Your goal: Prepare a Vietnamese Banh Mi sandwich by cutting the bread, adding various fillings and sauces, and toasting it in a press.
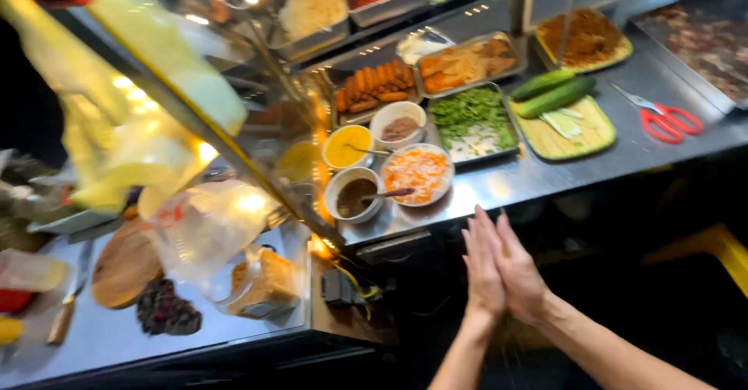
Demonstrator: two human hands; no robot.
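Left hand [481,269] and right hand [518,269] pressed flat together, palm to palm, fingers pointing up, empty, just below the steel counter [538,176] edge.

A silver-grey steel counter [545,173] carries most of the colour. The scissors [662,117] have bright red handles. Two dark green cucumbers [552,91] lie by a pale yellow-green cutting board [580,137]. One tray [471,121] shows leafy green above white; another tray [467,64] holds orange and tan pieces. A white bowl [347,147] is filled with mustard yellow, a second bowl [354,195] with dark brown sauce, a third bowl [399,125] with dull brown paste. The plate [418,173] mixes orange and white shreds. At left, a round wooden board [125,265] is warm brown, and plastic bags [148,86] are translucent pale yellow.
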